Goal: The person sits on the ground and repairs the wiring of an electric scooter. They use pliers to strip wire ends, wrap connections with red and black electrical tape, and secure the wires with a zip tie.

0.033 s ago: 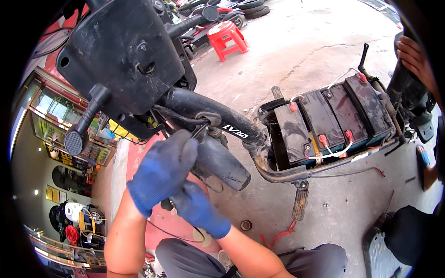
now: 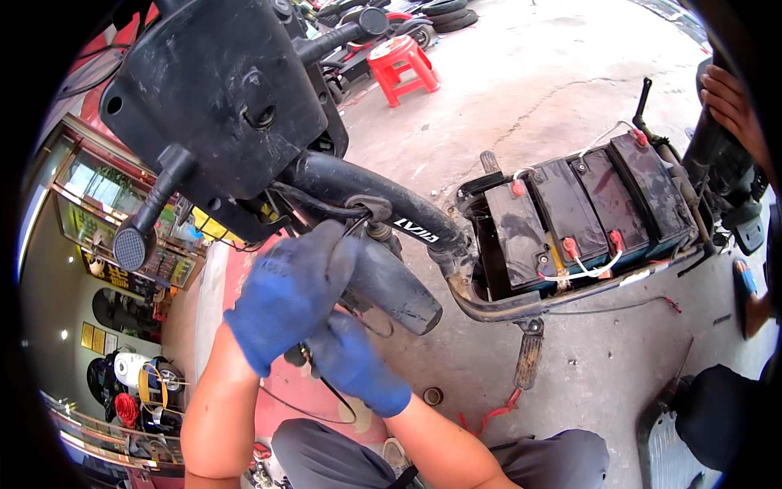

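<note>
Both my hands wear blue-grey work gloves and are close together beside the front of a stripped electric scooter. My left hand [image 2: 289, 289] is closed on a thin black cable [image 2: 352, 226] that comes from the black frame tube [image 2: 358, 189]. Just below and to the right, my right hand [image 2: 356, 367] has its fingers curled round the cable's lower part. A small dark end piece [image 2: 296, 355] pokes out between the gloves, and a loop of cable hangs beneath them. The gloves hide the gripped stretch. Above is the black front panel [image 2: 212, 98], and a black fork cover [image 2: 399, 293] slants down alongside.
Several batteries [image 2: 562, 212] with red terminals and white wires sit in the open frame at right. Another person's hand [image 2: 729, 102] rests on a dark part at far right. A red stool [image 2: 402, 67], a tape roll [image 2: 432, 397] and a red wire [image 2: 498, 414] are on the floor.
My right hand has shifted very slightly down and to the right. My left hand keeps its grip, and the scene has moved slightly with the camera.
</note>
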Demonstrator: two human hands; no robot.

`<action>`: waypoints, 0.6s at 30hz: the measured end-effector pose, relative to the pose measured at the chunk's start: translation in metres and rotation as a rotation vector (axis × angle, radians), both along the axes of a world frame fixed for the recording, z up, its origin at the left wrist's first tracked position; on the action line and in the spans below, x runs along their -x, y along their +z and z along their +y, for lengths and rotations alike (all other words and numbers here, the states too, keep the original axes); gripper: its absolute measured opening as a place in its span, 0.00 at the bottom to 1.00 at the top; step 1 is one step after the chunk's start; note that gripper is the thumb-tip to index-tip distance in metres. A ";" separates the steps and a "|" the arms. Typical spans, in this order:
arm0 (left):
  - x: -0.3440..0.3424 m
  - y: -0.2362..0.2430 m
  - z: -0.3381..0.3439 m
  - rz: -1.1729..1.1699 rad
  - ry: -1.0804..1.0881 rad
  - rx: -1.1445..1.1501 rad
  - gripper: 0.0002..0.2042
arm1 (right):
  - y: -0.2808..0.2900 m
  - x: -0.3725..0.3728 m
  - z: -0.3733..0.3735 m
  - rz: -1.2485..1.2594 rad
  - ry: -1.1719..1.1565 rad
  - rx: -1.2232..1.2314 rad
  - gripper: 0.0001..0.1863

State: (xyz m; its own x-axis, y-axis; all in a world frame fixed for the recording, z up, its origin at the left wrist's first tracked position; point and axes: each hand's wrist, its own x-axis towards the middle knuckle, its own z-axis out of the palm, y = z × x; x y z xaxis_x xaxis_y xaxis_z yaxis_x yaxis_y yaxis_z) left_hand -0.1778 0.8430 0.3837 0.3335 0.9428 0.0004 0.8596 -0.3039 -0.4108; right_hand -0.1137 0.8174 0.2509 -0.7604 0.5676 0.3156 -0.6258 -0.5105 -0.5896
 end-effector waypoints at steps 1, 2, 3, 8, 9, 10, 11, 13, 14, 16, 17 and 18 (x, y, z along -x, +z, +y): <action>-0.006 0.005 0.001 -0.152 0.109 -0.024 0.09 | 0.010 -0.003 0.006 0.121 0.022 0.152 0.14; -0.017 0.010 0.001 -0.309 0.221 -0.049 0.11 | 0.015 -0.004 0.009 0.235 0.049 0.306 0.14; -0.026 0.015 0.000 -0.466 0.331 -0.077 0.12 | 0.021 -0.008 0.014 0.218 0.031 0.313 0.14; -0.018 0.013 -0.007 -0.640 0.500 -0.105 0.11 | 0.035 0.006 0.023 0.214 -0.052 0.342 0.12; -0.013 0.018 0.000 -0.561 0.414 0.034 0.10 | 0.032 0.009 0.025 0.169 -0.083 0.261 0.13; -0.003 0.026 0.008 -0.477 0.334 0.167 0.10 | 0.031 0.013 0.024 0.129 -0.106 0.181 0.13; 0.004 0.032 0.014 -0.393 0.250 0.300 0.09 | 0.030 0.017 0.024 0.086 -0.132 0.098 0.14; 0.007 0.028 0.022 -0.371 0.129 0.323 0.08 | 0.031 0.021 0.028 0.253 -0.079 0.325 0.15; 0.005 0.020 0.022 -0.474 0.146 0.295 0.08 | 0.027 0.007 0.035 0.175 -0.124 0.173 0.16; 0.010 0.013 0.023 -0.296 -0.279 -0.023 0.10 | 0.040 -0.012 0.038 0.076 -0.169 0.095 0.15; 0.011 0.017 0.026 -0.383 -0.096 0.093 0.11 | 0.042 -0.007 0.039 0.060 -0.208 0.032 0.14; 0.012 0.024 0.030 -0.468 0.089 0.209 0.11 | 0.046 -0.002 0.042 0.046 -0.245 -0.030 0.14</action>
